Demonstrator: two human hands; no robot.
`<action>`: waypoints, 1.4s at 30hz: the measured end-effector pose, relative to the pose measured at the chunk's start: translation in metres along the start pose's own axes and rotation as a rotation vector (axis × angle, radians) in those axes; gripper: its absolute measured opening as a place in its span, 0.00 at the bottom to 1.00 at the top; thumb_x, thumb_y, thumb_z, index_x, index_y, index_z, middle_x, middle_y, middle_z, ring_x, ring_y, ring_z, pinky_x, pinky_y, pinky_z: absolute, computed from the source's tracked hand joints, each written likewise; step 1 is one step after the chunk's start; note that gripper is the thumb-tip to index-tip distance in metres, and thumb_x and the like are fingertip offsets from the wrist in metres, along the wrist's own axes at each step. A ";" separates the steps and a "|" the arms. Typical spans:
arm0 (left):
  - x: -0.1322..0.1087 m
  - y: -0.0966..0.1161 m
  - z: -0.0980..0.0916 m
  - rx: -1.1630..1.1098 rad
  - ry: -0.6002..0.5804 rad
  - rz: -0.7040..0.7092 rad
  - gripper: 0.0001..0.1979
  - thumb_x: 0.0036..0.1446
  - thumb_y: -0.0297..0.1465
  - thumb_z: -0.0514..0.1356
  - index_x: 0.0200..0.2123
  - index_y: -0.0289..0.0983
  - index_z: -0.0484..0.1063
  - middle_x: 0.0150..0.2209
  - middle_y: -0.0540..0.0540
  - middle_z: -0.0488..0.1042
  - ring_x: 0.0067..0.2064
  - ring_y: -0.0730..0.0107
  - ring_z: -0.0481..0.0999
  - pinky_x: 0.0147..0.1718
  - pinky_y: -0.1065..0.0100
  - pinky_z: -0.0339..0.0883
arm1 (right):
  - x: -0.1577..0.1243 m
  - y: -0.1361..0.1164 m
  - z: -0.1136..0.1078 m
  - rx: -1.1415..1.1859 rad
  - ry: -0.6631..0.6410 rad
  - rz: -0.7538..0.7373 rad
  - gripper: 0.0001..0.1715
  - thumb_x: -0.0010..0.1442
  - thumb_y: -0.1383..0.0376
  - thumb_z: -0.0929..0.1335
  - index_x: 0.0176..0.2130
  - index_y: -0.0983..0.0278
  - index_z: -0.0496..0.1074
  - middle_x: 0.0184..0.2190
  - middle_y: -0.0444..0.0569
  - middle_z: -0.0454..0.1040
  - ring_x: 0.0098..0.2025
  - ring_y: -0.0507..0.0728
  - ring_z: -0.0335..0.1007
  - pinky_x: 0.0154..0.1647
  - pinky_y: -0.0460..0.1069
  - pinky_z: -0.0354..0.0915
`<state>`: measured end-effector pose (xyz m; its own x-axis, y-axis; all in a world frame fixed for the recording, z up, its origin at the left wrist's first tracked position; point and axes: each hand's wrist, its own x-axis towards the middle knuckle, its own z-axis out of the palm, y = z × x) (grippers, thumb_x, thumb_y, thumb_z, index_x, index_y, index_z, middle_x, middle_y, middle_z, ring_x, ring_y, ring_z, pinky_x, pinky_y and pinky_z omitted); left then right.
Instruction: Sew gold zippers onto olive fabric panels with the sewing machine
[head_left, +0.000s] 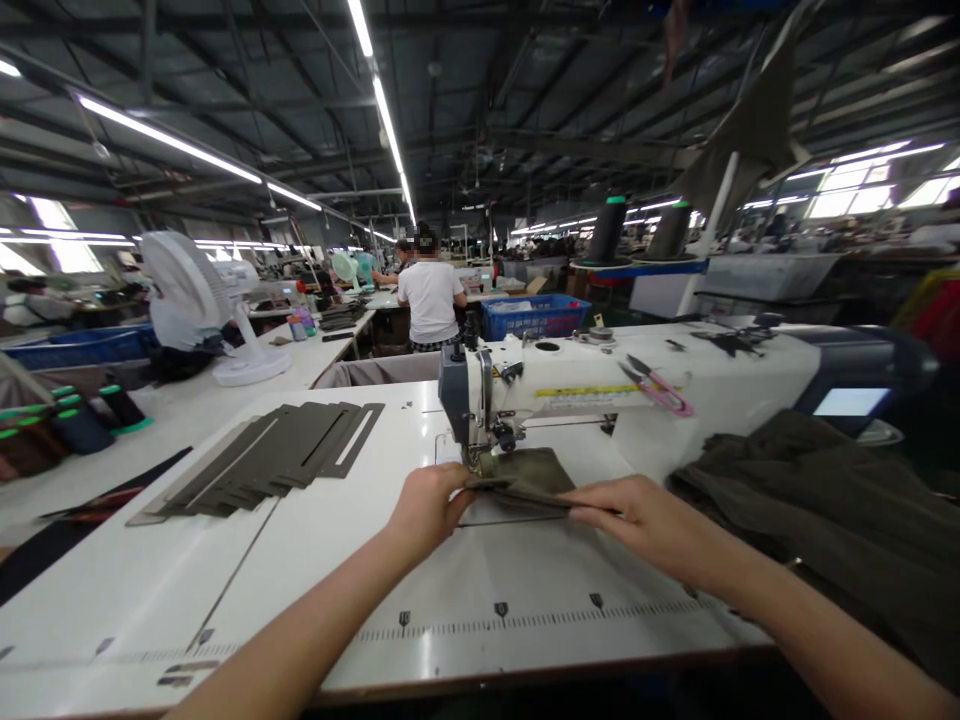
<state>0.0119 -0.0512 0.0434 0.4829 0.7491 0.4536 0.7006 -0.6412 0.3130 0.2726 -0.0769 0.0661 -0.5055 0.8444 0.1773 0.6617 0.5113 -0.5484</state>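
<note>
A small olive-green fabric piece lies on the white sewing table under the needle of a white sewing machine. My left hand is closed, pinching the piece's left edge just in front of the presser foot. My right hand rests on the piece's right side, fingers stretched out flat and pressed together on the cloth.
A stack of dark cut pattern pieces lies to the left. A heap of dark green garments fills the right. Pink-handled snips sit on the machine arm. A white fan, a blue crate and other workers stand further back.
</note>
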 end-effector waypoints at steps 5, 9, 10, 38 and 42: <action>0.000 0.001 -0.002 -0.008 0.019 0.005 0.12 0.48 0.18 0.57 0.34 0.37 0.74 0.31 0.49 0.76 0.33 0.69 0.75 0.33 0.70 0.68 | 0.007 0.005 -0.014 -0.074 0.065 0.004 0.16 0.59 0.64 0.60 0.39 0.63 0.76 0.39 0.48 0.76 0.42 0.59 0.72 0.45 0.54 0.65; 0.002 0.003 -0.001 0.020 0.036 -0.029 0.09 0.48 0.19 0.57 0.31 0.36 0.74 0.29 0.49 0.76 0.31 0.68 0.75 0.30 0.71 0.67 | 0.010 -0.020 0.015 -0.323 0.303 -0.132 0.26 0.52 0.60 0.68 0.49 0.68 0.68 0.46 0.56 0.71 0.47 0.63 0.67 0.48 0.58 0.62; 0.002 0.004 -0.001 0.027 0.036 -0.034 0.09 0.48 0.20 0.57 0.31 0.36 0.73 0.28 0.49 0.76 0.31 0.68 0.75 0.29 0.71 0.67 | 0.013 -0.029 0.024 -0.371 0.352 -0.151 0.34 0.48 0.58 0.71 0.51 0.70 0.65 0.47 0.59 0.70 0.46 0.65 0.67 0.48 0.59 0.62; -0.043 0.010 0.036 0.428 -0.070 0.446 0.15 0.55 0.21 0.48 0.43 0.26 0.69 0.44 0.32 0.73 0.44 0.55 0.74 0.43 0.58 0.72 | 0.084 0.043 0.065 -0.583 0.285 0.418 0.14 0.62 0.67 0.57 0.43 0.73 0.65 0.29 0.61 0.73 0.33 0.63 0.71 0.33 0.53 0.62; -0.042 0.013 0.035 0.387 -0.065 0.393 0.14 0.57 0.21 0.47 0.42 0.27 0.69 0.44 0.35 0.74 0.44 0.57 0.75 0.44 0.59 0.71 | 0.056 0.015 0.061 -0.554 0.244 0.154 0.11 0.59 0.63 0.62 0.40 0.68 0.68 0.42 0.59 0.71 0.46 0.63 0.65 0.46 0.56 0.59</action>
<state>0.0192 -0.0850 -0.0012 0.7696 0.4827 0.4180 0.5974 -0.7754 -0.2044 0.2204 -0.0314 0.0184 -0.2837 0.8940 0.3469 0.9390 0.3323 -0.0884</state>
